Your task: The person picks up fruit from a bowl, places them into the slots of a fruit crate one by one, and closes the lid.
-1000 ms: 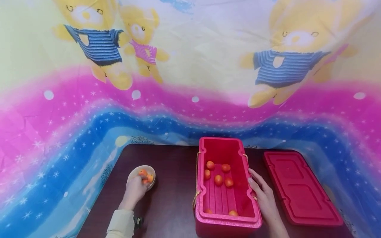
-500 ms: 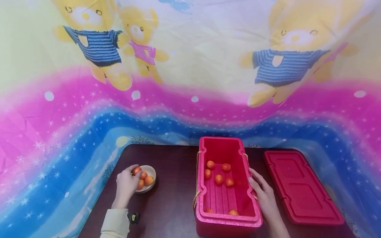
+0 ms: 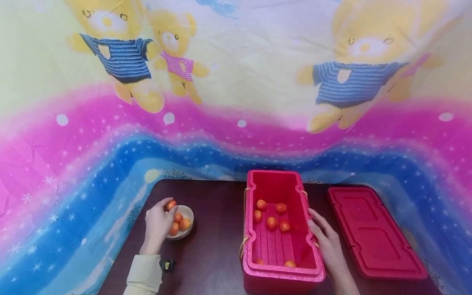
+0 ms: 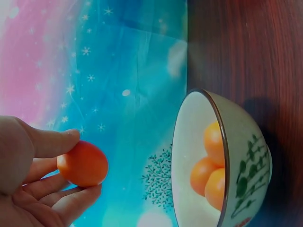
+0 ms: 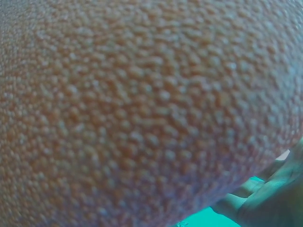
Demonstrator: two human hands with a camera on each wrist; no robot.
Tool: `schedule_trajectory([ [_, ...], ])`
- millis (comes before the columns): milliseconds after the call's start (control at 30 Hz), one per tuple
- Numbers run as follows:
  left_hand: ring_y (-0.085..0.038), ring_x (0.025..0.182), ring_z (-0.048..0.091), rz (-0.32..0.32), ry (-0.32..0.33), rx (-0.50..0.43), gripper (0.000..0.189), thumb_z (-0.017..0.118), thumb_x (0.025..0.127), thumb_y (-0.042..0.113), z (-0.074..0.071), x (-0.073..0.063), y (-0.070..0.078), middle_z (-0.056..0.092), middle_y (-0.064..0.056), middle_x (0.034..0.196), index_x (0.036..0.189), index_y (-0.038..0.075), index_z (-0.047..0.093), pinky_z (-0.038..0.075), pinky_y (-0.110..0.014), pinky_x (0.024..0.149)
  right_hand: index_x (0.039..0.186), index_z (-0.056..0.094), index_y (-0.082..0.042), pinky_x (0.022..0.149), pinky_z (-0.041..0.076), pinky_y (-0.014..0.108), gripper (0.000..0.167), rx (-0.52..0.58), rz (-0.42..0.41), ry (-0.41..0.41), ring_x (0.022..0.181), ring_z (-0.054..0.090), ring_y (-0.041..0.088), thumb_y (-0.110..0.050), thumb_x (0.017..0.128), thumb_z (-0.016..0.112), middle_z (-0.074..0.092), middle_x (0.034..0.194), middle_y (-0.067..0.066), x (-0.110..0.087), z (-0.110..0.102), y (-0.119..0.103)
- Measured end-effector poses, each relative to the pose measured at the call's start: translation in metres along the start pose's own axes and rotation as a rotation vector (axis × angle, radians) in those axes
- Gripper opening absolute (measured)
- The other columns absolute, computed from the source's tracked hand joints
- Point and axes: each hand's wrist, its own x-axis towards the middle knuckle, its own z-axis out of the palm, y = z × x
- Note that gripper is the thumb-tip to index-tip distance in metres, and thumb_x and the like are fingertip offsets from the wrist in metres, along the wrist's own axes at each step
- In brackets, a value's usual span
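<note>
In the head view my left hand (image 3: 158, 225) pinches a small round orange-red fruit (image 3: 170, 205) between thumb and fingers. The left wrist view shows this fruit (image 4: 84, 164) lifted clear of the bowl. Close beside the hand stands a cream bowl (image 4: 251, 156) with green leaf patterns, holding a few more such fruits (image 3: 178, 217). My right hand (image 3: 329, 241) rests along the outer right wall of a deep red box (image 3: 284, 272), its fingers fairly straight. Several fruits (image 3: 271, 223) lie scattered on the box floor. In the right wrist view, the rough wall (image 5: 142, 94) fills most of the picture.
A red lid (image 3: 377, 233) lies flat on the dark brown table (image 3: 212, 246), right of the box. Golden cords (image 3: 242, 246) hang at the box sides. Behind the table hangs a bear-patterned cloth (image 3: 236, 139).
My left hand was reaching into the bowl. It has since drawn out leftward and up with one fruit pinched in the fingers. The right hand stays at the box.
</note>
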Motion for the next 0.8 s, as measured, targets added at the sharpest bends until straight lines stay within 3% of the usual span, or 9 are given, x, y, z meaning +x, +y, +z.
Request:
schedule_trajectory([
  [633, -0.037, 0.098, 0.067, 0.043, 0.028, 0.009, 0.034, 0.073, 0.094, 0.016, 0.006, 0.004, 0.013, 0.072, -0.019, 0.115, 0.126, 0.005, 0.07, 0.056, -0.052, 0.089, 0.156, 0.039, -0.03, 0.083, 0.06, 0.033, 0.057, 0.007, 0.013, -0.004, 0.104, 0.064, 0.002, -0.045, 0.103, 0.053, 0.042, 0.151, 0.007, 0.0, 0.001, -0.001],
  [800, -0.033, 0.091, 0.069, 0.087, 0.048, 0.004, 0.035, 0.075, 0.093, 0.018, 0.008, 0.007, 0.019, 0.074, -0.016, 0.111, 0.125, 0.007, 0.071, 0.058, -0.049, 0.084, 0.156, 0.039, -0.03, 0.083, 0.06, 0.034, 0.058, 0.013, 0.022, 0.001, 0.104, 0.064, 0.003, -0.046, 0.103, 0.054, 0.042, 0.151, 0.006, 0.0, 0.001, -0.001],
])
